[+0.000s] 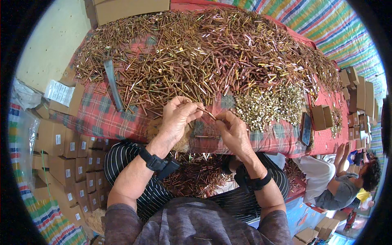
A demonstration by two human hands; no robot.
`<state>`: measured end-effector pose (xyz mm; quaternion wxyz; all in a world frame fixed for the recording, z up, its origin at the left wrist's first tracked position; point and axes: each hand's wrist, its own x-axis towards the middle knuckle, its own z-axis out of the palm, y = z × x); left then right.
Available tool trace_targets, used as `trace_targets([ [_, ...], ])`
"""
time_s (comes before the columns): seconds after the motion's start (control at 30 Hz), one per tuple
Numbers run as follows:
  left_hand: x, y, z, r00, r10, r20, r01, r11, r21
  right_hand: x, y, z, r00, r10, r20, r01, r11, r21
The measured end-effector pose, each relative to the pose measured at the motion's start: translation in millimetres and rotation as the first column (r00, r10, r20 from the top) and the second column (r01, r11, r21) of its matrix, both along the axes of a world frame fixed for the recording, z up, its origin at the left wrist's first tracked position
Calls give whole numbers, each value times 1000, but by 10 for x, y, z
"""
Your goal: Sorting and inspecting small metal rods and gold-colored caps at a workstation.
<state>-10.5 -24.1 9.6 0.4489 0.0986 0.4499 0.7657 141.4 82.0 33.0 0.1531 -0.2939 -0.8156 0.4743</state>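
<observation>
Over the near edge of the table, both my hands meet at one thin copper-coloured metal rod (209,114). My left hand (178,118) pinches its left end between thumb and fingers. At the other end, the fingertips of my right hand (235,132) close on it. What sits at its tips is hidden by my fingers. A wide heap of similar rods (171,61) lies beyond my hands. To the right of it is a pile of small shiny nut-like metal pieces (269,106). A single loose rod (207,136) rests on the cloth between my wrists.
A red plaid cloth (104,114) covers the table. On it lie a grey-blue strip (112,83), a dark flat object (306,128) and a small open carton (321,117). Stacked cardboard boxes (67,163) stand at the left. Another person (347,188) sits at the right.
</observation>
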Motion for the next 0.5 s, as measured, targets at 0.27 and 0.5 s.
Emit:
trace_targets([
  [0.27,110,-44,-160,915,-366,-168,316,911,-266,-41,-74,-17,989,146,-33,-127,935,331],
  [0.5,114,-14,-134,926,-349,141,372,907,-198,-70,528,-319,974,-146,171,-48,605,795],
])
